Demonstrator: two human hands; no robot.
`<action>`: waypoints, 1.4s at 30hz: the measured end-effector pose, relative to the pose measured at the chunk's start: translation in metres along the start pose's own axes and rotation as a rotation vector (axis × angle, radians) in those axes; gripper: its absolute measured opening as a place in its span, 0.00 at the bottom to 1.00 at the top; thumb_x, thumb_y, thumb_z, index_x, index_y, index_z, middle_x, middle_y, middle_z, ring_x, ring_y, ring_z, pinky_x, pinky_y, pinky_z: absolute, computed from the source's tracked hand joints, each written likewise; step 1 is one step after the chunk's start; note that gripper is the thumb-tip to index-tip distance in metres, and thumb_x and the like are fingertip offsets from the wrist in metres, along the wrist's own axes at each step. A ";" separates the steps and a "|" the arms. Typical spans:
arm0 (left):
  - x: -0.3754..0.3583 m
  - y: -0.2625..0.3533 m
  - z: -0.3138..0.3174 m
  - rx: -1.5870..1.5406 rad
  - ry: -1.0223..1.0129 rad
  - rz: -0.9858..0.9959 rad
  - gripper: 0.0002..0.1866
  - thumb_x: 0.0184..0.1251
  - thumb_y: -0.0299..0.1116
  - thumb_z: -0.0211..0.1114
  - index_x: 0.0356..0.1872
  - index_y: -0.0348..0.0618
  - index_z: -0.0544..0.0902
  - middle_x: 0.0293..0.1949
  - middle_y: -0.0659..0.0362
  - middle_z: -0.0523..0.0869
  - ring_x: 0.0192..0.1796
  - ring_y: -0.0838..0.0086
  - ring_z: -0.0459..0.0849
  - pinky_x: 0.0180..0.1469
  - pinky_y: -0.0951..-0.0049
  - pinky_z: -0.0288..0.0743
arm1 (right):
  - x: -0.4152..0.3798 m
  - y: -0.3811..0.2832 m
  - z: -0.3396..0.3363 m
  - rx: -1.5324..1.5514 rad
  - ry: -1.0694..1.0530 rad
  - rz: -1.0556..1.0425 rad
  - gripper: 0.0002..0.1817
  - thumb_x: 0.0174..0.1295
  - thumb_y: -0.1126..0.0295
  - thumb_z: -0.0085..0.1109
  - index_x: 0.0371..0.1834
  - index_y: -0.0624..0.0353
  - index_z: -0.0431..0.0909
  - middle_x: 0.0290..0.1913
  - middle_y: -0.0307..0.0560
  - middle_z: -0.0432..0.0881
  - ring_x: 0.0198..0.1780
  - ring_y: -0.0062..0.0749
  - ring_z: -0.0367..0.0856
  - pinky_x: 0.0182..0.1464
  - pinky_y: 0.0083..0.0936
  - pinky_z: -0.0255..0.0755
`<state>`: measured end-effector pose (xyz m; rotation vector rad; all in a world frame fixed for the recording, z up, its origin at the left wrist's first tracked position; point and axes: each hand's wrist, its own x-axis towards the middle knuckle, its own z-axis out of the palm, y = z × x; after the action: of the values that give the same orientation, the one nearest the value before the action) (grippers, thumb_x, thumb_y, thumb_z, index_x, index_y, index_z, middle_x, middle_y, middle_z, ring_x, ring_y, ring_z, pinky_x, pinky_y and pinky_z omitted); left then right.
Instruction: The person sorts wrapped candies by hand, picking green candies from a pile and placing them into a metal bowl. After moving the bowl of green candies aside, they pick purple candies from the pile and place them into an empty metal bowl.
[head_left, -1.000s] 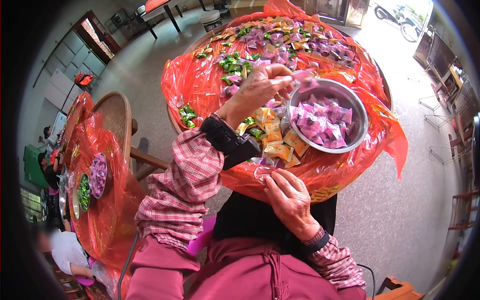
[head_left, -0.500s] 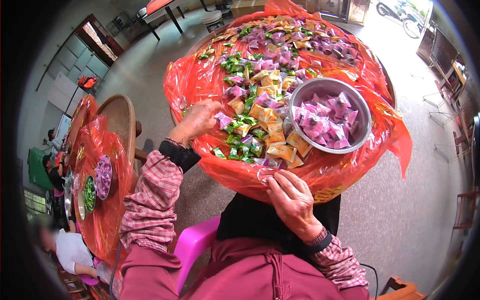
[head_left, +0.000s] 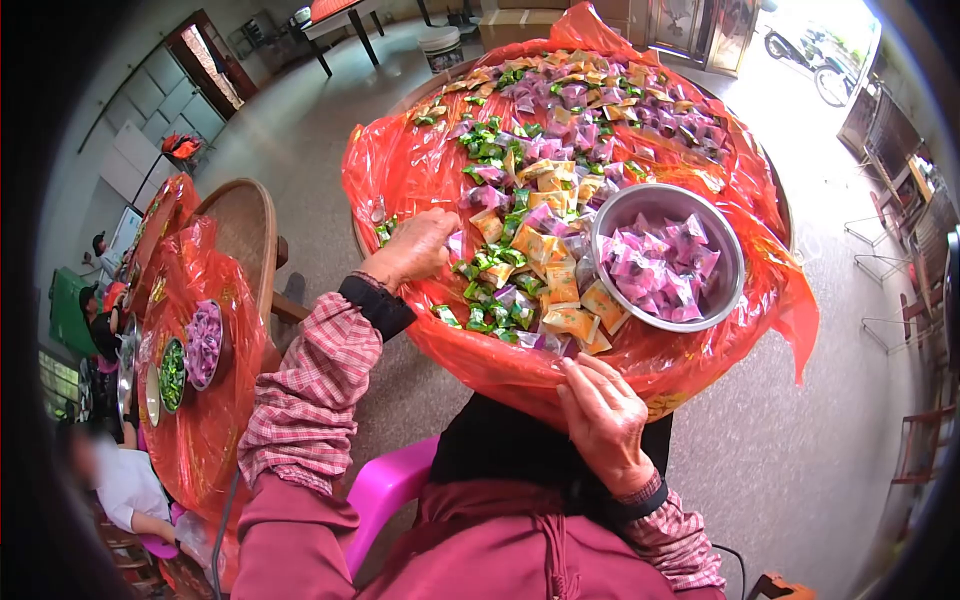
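Note:
My left hand [head_left: 415, 248] is over the left side of the pile, its fingers curled down on a purple-wrapped candy [head_left: 456, 243] that is partly hidden beneath them. At the near rim of the round table, my right hand [head_left: 605, 412] has thumb and fingers pinched together against the edge of the red plastic sheet [head_left: 500, 372]; what lies between them is hidden. Green-wrapped candies [head_left: 488, 310] and orange-wrapped candies [head_left: 562, 282] are heaped between the hands. A metal bowl [head_left: 607, 205] with purple-wrapped candies stands on the sheet, right of the heap.
To the left, a second round table [head_left: 240, 225] carries red plastic and bowls of purple and green candies [head_left: 172, 375]. A person [head_left: 130, 485] in a white top sits beyond it. A pink plastic stool [head_left: 388, 490] is under me. Chairs [head_left: 925, 430] line the right wall.
My left hand has moved slightly right, its fingers now covering more of the purple candy. My right hand stays at the near rim. The whole view has shifted a little.

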<state>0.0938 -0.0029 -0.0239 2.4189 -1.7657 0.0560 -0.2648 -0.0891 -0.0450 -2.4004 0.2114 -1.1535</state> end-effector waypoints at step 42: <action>0.086 0.078 -0.006 -0.285 0.120 0.123 0.16 0.54 0.31 0.68 0.42 0.37 0.78 0.39 0.48 0.81 0.44 0.51 0.83 0.45 0.54 0.77 | 0.007 0.043 0.000 -0.077 -0.169 -0.032 0.19 0.56 0.75 0.73 0.51 0.68 0.85 0.34 0.47 0.86 0.30 0.33 0.84 0.32 0.28 0.77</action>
<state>0.0464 -0.1070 -0.0003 2.0655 -1.7343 -0.0344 -0.2580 -0.1290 -0.0601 -2.5625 0.1660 -0.9650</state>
